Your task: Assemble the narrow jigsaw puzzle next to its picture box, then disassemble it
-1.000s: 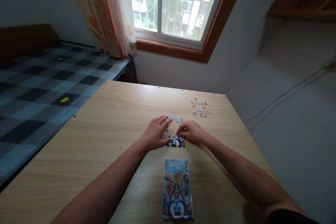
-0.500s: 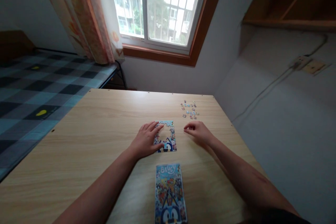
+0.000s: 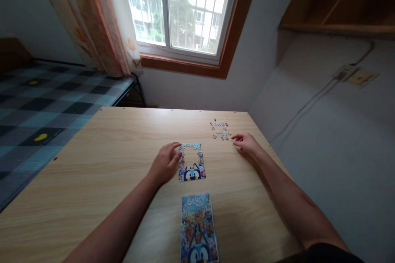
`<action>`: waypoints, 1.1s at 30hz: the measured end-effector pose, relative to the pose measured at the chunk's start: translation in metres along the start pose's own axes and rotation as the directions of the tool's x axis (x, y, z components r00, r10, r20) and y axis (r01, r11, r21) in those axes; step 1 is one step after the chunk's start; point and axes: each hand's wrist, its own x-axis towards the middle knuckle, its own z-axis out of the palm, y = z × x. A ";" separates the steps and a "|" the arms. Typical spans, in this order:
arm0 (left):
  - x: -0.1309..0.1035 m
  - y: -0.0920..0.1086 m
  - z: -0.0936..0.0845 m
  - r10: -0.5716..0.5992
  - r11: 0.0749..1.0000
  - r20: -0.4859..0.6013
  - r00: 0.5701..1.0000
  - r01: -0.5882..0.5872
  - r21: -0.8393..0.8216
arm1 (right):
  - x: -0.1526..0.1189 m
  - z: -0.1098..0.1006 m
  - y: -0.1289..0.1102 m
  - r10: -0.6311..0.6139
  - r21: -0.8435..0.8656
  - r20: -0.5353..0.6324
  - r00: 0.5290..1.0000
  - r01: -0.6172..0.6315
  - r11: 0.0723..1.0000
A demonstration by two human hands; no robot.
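Observation:
A partly joined jigsaw puzzle (image 3: 191, 174) lies flat on the wooden table, its border filled and bare wood showing through its middle. A blue cartoon dog face spans its bottom edge. My left hand (image 3: 165, 162) rests at the puzzle's left edge, fingers stretched out, fingertips at the upper left corner, holding nothing. Farther back on the right are several loose puzzle pieces (image 3: 224, 133). My right hand (image 3: 248, 144) is just right of them, thumb and fingers apart, with nothing visible between them. Nearer me stands the puzzle box (image 3: 198, 226), with a matching picture on top.
The wooden table (image 3: 123, 164) reaches to the wall below a window (image 3: 193, 16). A bed with a checked cover (image 3: 70, 94) is on the left, beside a curtain (image 3: 105, 20). On the right wall are a shelf (image 3: 339, 26) and a socket (image 3: 359, 76) with a cable.
My left hand has slid left off the puzzle's middle to its edge. My right hand has moved right and away from me to the loose pieces, its fingers opening from a pinch.

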 end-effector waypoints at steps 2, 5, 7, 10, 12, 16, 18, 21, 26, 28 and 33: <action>0.001 -0.002 -0.003 -0.103 0.990 -0.101 0.990 0.092 -0.106 | 0.003 0.007 -0.005 -0.027 -0.024 0.005 1.000 0.027 0.999; 0.003 -0.004 -0.006 -0.266 0.936 -0.187 0.946 0.207 -0.284 | 0.009 0.015 -0.015 -0.066 -0.068 -0.003 0.998 0.066 0.996; 0.003 -0.005 -0.007 -0.309 0.903 -0.186 0.933 0.226 -0.365 | 0.013 0.017 -0.023 -0.093 -0.104 -0.007 0.996 0.092 0.990; 0.002 -0.006 -0.007 -0.292 0.891 -0.156 0.944 0.209 -0.403 | 0.017 0.019 -0.033 -0.138 -0.182 -0.011 0.990 0.134 0.974; 0.002 -0.006 -0.006 -0.282 0.890 -0.159 0.946 0.196 -0.412 | 0.020 0.018 -0.038 -0.151 -0.231 -0.025 0.988 0.141 0.963; 0.002 -0.006 -0.007 -0.298 0.890 -0.180 0.938 0.204 -0.408 | 0.027 0.010 -0.040 -0.147 -0.260 -0.109 0.983 0.114 0.959; 0.002 -0.004 -0.009 -0.297 0.893 -0.184 0.937 0.204 -0.401 | 0.033 0.004 -0.038 -0.142 -0.230 -0.167 0.976 0.101 0.968; 0.003 -0.002 -0.010 -0.289 0.898 -0.191 0.938 0.197 -0.393 | 0.042 -0.007 -0.032 -0.117 -0.145 -0.260 0.958 0.081 0.986; 0.002 -0.002 -0.010 -0.292 0.911 -0.158 0.943 0.224 -0.346 | 0.056 -0.021 -0.014 -0.063 -0.028 -0.299 0.952 0.057 0.998; 0.002 -0.002 -0.010 -0.292 0.913 -0.158 0.943 0.226 -0.340 | 0.061 -0.023 -0.007 -0.046 -0.009 -0.295 0.955 0.046 0.999; 0.001 -0.003 -0.010 -0.290 0.911 -0.164 0.943 0.219 -0.349 | 0.067 -0.020 0.008 -0.015 -0.008 -0.302 0.953 0.013 1.000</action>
